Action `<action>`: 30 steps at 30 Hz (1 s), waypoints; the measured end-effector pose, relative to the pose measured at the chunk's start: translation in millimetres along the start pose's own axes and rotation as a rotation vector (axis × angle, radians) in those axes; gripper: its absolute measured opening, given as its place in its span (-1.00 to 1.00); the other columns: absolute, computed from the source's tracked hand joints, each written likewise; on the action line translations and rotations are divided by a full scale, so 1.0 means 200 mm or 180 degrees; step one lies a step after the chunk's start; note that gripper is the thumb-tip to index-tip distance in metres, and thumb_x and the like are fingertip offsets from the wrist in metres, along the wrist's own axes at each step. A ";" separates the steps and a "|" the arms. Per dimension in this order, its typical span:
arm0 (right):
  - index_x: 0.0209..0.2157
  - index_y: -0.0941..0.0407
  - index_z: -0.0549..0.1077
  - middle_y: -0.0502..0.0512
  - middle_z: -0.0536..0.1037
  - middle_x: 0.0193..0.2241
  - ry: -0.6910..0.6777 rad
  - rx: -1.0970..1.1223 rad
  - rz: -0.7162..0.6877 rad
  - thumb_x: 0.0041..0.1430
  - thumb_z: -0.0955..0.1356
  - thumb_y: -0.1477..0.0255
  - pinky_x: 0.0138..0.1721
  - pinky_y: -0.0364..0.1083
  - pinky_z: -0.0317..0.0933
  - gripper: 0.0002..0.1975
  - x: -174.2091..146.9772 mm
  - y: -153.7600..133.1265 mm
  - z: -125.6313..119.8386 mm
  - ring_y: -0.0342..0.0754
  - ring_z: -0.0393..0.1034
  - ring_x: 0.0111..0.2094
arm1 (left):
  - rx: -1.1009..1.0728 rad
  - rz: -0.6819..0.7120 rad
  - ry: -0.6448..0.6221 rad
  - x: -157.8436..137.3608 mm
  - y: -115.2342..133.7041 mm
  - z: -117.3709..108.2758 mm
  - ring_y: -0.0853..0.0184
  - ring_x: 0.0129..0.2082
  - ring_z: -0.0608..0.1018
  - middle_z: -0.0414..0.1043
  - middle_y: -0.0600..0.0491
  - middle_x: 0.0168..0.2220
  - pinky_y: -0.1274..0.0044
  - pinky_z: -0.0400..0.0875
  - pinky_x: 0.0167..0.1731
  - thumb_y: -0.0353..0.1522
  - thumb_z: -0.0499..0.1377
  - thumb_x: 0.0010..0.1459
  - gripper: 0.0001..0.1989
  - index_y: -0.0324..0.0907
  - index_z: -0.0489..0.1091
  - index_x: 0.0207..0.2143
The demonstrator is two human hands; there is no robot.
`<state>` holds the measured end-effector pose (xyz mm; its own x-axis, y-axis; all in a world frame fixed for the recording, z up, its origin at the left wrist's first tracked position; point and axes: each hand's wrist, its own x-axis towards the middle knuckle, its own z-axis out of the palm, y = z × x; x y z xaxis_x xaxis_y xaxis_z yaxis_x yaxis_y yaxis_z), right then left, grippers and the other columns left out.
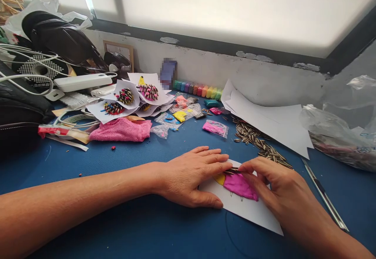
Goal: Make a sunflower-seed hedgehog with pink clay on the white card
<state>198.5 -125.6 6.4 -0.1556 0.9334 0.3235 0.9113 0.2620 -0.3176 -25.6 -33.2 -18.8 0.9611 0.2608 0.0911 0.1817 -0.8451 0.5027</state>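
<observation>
Clay (240, 186) gleams magenta and yellow, left hand (188, 177) spread flat, right hand (280, 184) pinching a seed (234, 170).

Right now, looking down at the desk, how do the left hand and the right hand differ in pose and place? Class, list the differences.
The left hand is spread flat, palm down; the right hand is curled, its fingers bent toward the seeds.
The left hand covers the paper's yellow-clay end; the right hand is at the far end of the pink clay.
Both are bare and at the same white paper.
</observation>
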 end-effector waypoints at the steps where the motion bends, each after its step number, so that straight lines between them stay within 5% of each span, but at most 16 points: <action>1: -0.35 -0.04 0.54 -0.07 0.57 -0.45 -0.0049 -0.0059 -0.0028 0.28 0.29 0.37 -0.50 -0.18 0.26 -0.81 0.00 0.00 0.00 -0.15 0.44 -0.49 | -0.0002 -0.0007 -0.0008 0.00 0.00 0.00 0.10 0.44 -0.03 -0.04 -0.13 0.42 0.21 -0.22 0.40 -0.07 0.22 0.24 -0.18 -0.23 0.02 0.40; 12: -0.31 -0.02 0.54 0.04 0.56 -0.37 -0.0401 -0.0388 -0.0153 0.37 0.21 0.33 -0.42 -0.16 0.31 -0.71 0.00 0.03 0.02 -0.12 0.46 -0.41 | -0.0023 0.0017 0.0031 0.00 0.00 0.00 0.10 0.44 -0.01 -0.01 -0.13 0.41 0.21 -0.21 0.40 -0.05 0.22 0.23 -0.18 -0.21 0.02 0.40; 20: -0.36 -0.02 0.54 0.01 0.59 -0.41 0.0071 -0.0355 -0.0085 0.29 0.25 0.29 -0.50 -0.14 0.28 -0.75 0.02 0.02 -0.05 -0.10 0.49 -0.47 | -0.0092 -0.0022 0.0045 0.00 0.00 0.00 0.10 0.44 -0.01 -0.03 -0.11 0.42 0.19 -0.19 0.40 -0.04 0.21 0.23 -0.18 -0.19 0.03 0.40; 30: -0.36 0.06 0.59 0.16 0.63 -0.38 0.0318 -0.0985 0.0526 0.27 0.18 0.05 -0.53 -0.02 0.23 -0.51 0.02 0.35 -0.14 0.00 0.46 -0.52 | -0.0104 -0.0055 0.0014 0.00 0.00 -0.01 0.07 0.44 -0.01 -0.06 -0.11 0.42 0.21 -0.21 0.40 0.03 0.14 0.25 -0.17 -0.22 0.02 0.40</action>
<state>273.4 -110.1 11.1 0.0274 0.9243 0.3807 0.9956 0.0088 -0.0929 -25.8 -33.2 -17.3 0.9569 0.2774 0.0860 0.1913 -0.8249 0.5320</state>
